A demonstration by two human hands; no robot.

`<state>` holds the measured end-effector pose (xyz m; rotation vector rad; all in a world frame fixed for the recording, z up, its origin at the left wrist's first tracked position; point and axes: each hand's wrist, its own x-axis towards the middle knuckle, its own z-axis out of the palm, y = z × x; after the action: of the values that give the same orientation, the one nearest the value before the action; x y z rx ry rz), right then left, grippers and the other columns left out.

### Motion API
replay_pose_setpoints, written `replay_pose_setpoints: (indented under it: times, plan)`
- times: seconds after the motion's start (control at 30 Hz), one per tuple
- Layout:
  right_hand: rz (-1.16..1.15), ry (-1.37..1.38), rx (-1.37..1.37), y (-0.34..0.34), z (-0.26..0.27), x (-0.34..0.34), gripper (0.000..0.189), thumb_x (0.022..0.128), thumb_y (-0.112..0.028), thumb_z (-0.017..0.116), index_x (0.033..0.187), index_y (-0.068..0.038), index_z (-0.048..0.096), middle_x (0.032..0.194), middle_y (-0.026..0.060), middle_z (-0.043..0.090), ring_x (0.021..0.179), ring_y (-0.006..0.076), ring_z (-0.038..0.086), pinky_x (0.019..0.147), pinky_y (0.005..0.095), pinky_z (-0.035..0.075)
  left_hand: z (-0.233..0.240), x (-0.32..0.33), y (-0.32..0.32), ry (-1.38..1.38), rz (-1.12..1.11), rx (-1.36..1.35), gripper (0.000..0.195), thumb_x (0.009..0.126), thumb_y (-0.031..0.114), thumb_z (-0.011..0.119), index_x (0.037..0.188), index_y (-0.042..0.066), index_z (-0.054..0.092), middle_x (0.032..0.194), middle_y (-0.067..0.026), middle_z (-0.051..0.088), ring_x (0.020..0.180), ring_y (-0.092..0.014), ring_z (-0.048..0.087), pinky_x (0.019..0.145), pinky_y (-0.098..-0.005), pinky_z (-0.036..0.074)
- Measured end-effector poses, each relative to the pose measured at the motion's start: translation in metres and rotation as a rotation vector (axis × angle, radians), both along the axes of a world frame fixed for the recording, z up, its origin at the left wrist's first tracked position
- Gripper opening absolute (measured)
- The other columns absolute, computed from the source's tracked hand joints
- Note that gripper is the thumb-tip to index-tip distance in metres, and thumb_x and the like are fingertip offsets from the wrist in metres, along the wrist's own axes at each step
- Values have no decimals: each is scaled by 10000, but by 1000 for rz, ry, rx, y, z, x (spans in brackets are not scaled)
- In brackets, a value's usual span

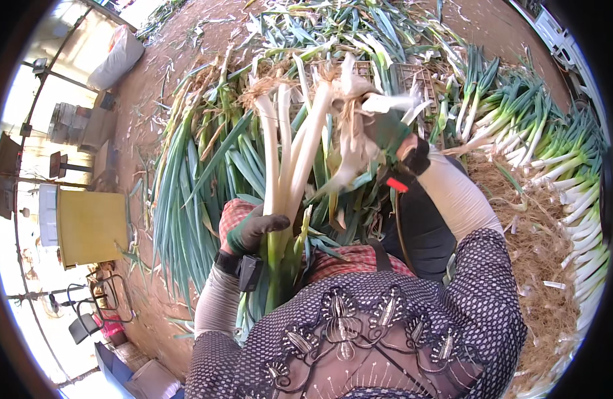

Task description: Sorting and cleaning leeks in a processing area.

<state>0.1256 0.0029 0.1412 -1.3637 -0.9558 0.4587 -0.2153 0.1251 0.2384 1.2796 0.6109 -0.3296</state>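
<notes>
My left hand (256,228), in a green and dark work glove, grips a bunch of long green onions (306,144) by their green part, with the white stalks and brown roots pointing up and away from me. To the right of the bunch, my right hand (386,132), gloved too and blurred, is at loose pale outer leaves (353,149) hanging beside the stalks; its fingers are partly hidden, so its hold is unclear. Beyond and left of the bunch lies a large heap of untrimmed green onions (186,209), leaves towards me.
At the right, green onions with white stalks (580,214) lie in a curved row beside a mat of cut roots (531,249). Leaf scraps (336,25) cover plastic crates (416,80) ahead. A yellow bin (92,227), chair frame (109,299) and white sack (117,57) stand left.
</notes>
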Motion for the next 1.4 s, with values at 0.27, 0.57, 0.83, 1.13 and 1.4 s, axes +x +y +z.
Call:
replay_pose_setpoints:
  times: [0.27, 0.57, 0.83, 1.13, 1.4]
  plan:
    - [-570, -949, -583, -41, 91, 150, 315, 921, -249, 566, 1178, -75, 621, 1023, 124, 669, 922, 241, 642, 818, 383, 518, 3, -14, 6, -46, 68, -35, 574, 711, 281, 663, 1171, -54, 589, 951, -119, 668, 835, -213, 657, 751, -318, 542]
    - [559, 135, -702, -59, -4, -93, 388, 945, -237, 619, 1286, -67, 543, 1155, 73, 638, 1018, 159, 612, 852, 313, 525, -28, -30, 38, -139, 100, 73, 728, 673, 382, 703, 1229, -68, 562, 949, -125, 665, 831, -206, 664, 721, -319, 552]
    - [-123, -689, -406, 86, 136, 71, 536, 920, -253, 623, 1353, 6, 440, 1143, 158, 643, 1003, 231, 640, 820, 345, 528, 52, -16, 73, -243, 250, 192, 609, 781, 299, 694, 1279, -18, 547, 1019, -108, 660, 941, -198, 628, 860, -323, 508]
    - [65, -827, 188, 113, 256, -58, 681, 866, -271, 664, 1429, -26, 369, 1201, 208, 609, 1055, 300, 622, 877, 371, 494, 232, 42, 115, -751, 455, 739, 318, 961, 290, 542, 1059, -1, 624, 863, -69, 648, 819, -177, 632, 754, -316, 547]
    - [1001, -741, -867, 62, 30, -137, 655, 776, -259, 631, 1408, -162, 488, 1186, 176, 655, 1064, 356, 629, 912, 427, 494, 344, 30, 155, -1219, 616, 1628, 326, 991, 231, 497, 1186, -17, 583, 1020, -118, 660, 932, -212, 644, 823, -331, 535]
